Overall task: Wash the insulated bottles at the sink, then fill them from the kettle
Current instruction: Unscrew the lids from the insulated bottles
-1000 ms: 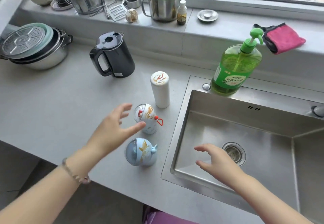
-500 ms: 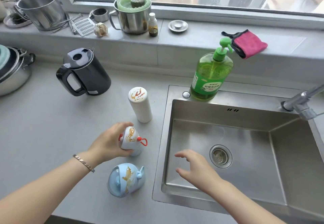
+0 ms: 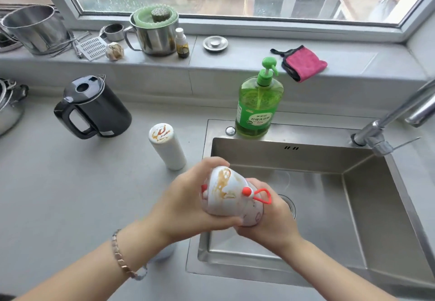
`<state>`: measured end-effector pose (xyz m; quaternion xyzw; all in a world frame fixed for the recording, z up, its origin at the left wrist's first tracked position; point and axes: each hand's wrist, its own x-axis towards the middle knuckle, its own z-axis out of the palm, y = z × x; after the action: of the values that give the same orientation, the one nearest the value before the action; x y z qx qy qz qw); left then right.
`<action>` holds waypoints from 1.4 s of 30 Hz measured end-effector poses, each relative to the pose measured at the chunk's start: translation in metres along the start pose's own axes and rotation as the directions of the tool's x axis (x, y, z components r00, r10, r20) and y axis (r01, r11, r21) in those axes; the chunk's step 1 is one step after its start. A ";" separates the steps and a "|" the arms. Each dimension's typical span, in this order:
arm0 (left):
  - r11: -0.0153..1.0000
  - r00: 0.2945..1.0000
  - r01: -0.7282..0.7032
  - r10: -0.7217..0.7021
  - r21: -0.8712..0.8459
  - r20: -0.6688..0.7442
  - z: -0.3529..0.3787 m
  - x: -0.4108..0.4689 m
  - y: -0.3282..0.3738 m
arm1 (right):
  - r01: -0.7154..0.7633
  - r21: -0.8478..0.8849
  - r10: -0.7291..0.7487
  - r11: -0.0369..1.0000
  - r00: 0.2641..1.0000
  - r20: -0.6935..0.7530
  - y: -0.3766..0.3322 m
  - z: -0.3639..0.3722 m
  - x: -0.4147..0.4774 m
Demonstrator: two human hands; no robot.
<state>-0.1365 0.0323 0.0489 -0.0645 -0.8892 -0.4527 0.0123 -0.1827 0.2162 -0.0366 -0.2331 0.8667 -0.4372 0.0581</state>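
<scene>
Left hand (image 3: 186,209) and right hand (image 3: 270,225) both grip the white bottle (image 3: 226,194), lower centre; I lifted it from the counter (image 3: 70,194) over the sink (image 3: 353,206).

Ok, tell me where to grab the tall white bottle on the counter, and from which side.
Grip the tall white bottle round its mid-body: it stands upright, a plain cylinder with no handle. Probably come from the near left over the counter; the sink rim lies close on its right.
</scene>
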 end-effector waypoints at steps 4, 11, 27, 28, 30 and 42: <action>0.959 0.958 -0.120 0.044 0.256 0.285 0.008 0.006 0.019 | -0.040 -0.083 0.032 0.996 0.995 -0.091 0.024 -0.015 -0.019; 0.966 0.978 0.051 -0.100 0.255 0.183 0.031 0.005 0.038 | -0.114 -0.032 0.114 0.993 0.994 -0.005 0.044 -0.042 -0.042; 0.077 0.398 -0.850 0.741 0.521 0.541 0.031 0.020 0.031 | -0.204 0.077 0.158 0.976 0.905 0.394 0.041 -0.082 -0.039; 0.062 0.360 -0.868 0.763 0.493 0.538 0.035 0.023 0.031 | -0.202 0.089 0.145 0.975 0.890 0.432 0.040 -0.084 -0.038; 0.047 0.291 -0.901 0.802 0.431 0.522 0.040 0.030 0.033 | -0.171 0.086 0.107 0.982 0.864 0.493 0.040 -0.086 -0.038; 0.875 0.967 -0.212 0.123 0.435 0.224 0.060 0.005 0.031 | -0.066 0.000 0.066 0.998 0.996 0.059 0.052 -0.043 -0.061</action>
<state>-0.1355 0.0994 0.0392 -0.1796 -0.9585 -0.2204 -0.0183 -0.1605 0.3017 -0.0575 -0.2171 0.8715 -0.4285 0.0985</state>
